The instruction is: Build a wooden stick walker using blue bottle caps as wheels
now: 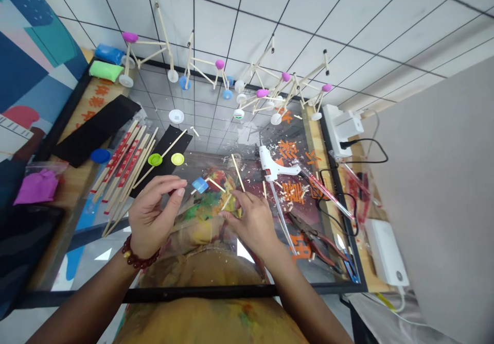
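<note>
My left hand (154, 212) is held above the glass tabletop, thumb and fingers stretched toward each other with a small gap and nothing visible between them. Just right of its fingertips is a blue bottle cap (200, 185) on a short wooden stick, joined to another thin stick (216, 185). My right hand (250, 220) pinches a short wooden stick (226, 202) between thumb and fingers, which partly cover it. A longer stick (238, 173) rises just beyond those fingers. Right of this hand lies a white glue gun (275, 165) with a clear glue stick.
Stick-built tricycle models (219, 73) line the back wall. Bundled chopsticks (125, 166), a lime cap (155, 159) and a yellow cap (177, 159) lie left. Pliers (318, 238), wood scraps and a power strip (337, 130) with cables are on the right.
</note>
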### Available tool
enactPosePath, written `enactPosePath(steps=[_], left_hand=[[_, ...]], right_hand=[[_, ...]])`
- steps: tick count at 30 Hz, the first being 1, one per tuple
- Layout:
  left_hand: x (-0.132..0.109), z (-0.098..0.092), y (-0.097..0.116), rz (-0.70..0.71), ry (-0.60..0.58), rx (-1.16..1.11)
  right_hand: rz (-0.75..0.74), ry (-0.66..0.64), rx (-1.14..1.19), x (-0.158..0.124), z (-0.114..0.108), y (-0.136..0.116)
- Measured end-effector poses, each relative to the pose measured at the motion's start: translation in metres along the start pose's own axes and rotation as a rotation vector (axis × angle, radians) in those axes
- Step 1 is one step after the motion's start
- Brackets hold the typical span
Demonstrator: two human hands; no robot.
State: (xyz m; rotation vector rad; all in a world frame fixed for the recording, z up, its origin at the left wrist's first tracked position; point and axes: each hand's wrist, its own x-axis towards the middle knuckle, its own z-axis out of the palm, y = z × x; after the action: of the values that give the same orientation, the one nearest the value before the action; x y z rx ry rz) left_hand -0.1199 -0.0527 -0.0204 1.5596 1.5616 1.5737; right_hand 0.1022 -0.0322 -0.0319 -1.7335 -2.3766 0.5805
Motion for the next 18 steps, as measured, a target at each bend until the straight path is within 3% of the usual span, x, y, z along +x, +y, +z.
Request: enactPosePath(steps=[7,11,15,18], left_hand=[[0.0,0.0,0.003,0.027,0.023,0.003],[0.0,0.003,-0.001,0.044,0.03,-0.023],[0.0,0.007,-0.008,0.057,0.035,-0.017],[0.0,0.009,-0.013,0.09,0.011,-0.006]], right_hand=[[-0.166,-0.036,-0.027,-0.017,0.008,-0.018],[-0.258,-0.031,-0.017,-0.027,-0.002,-0.023],[-0.184,0.119,0.038,-0.038,-0.021,0.001],[0.006,0.214,-0.072,-0.039,-0.034,0.03]])
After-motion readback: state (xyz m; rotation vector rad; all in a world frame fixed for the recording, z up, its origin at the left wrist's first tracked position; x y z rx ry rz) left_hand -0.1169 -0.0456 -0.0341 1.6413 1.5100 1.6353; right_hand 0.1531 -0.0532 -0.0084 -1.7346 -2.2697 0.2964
